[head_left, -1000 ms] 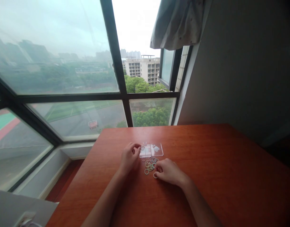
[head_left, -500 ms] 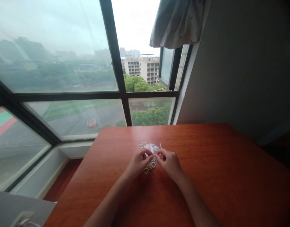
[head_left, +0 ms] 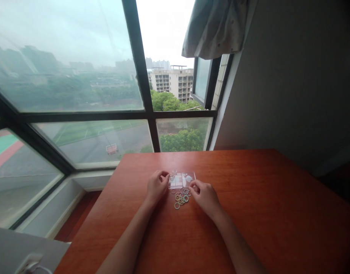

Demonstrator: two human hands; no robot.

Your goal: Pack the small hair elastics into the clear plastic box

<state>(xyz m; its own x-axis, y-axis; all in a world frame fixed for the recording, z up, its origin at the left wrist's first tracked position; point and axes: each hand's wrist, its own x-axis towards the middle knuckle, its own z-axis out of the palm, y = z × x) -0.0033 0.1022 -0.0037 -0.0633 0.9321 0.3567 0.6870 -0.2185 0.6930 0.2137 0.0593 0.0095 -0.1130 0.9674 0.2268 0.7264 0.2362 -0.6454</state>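
A small clear plastic box (head_left: 179,187) lies on the table, with white and pale pieces showing in it. At its far left corner is a cluster of small metallic bits (head_left: 173,175), too small to name. My left hand (head_left: 157,187) is at the box's left side, thumb and fingertips pinched together beside those bits. On the near right side, my right hand (head_left: 206,195) has its fingertips closed at the box's corner, close to the rings. What either pinch holds, if anything, cannot be made out. Several pale coloured rings (head_left: 177,206) lie in a loose pile between my hands.
The reddish-brown wooden table (head_left: 263,198) stretches out on both sides. Beyond its far edge stand dark-framed windows (head_left: 152,115), one pane swung open under a curtain (head_left: 215,30). A grey wall (head_left: 283,87) rises at the right. A socket with a plug (head_left: 32,266) shows at lower left.
My hands were together over the box and rings. The left hand has moved left and away to the box's left side, uncovering box and rings; the right stays nearly in place.
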